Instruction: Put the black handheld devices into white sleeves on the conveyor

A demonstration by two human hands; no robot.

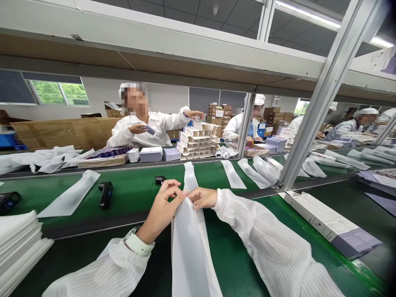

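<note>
My left hand (162,208) and my right hand (202,198) meet at the top edge of a long white translucent bag (190,247). Both pinch its upper rim with closed fingers, and the bag hangs down toward me over the dark green mat. Just beyond my hands runs the green conveyor belt (133,189), where a small black device (105,194) lies to the left and another small black piece (160,179) sits close to my left hand. More white bags (69,198) lie flat on the belt.
A stack of white bags (18,247) rests at my left. A long white and grey box (328,222) lies to my right beside a slanted metal post (312,115). Across the belt, a person in white reaches over stacked trays (198,142); other workers sit further right.
</note>
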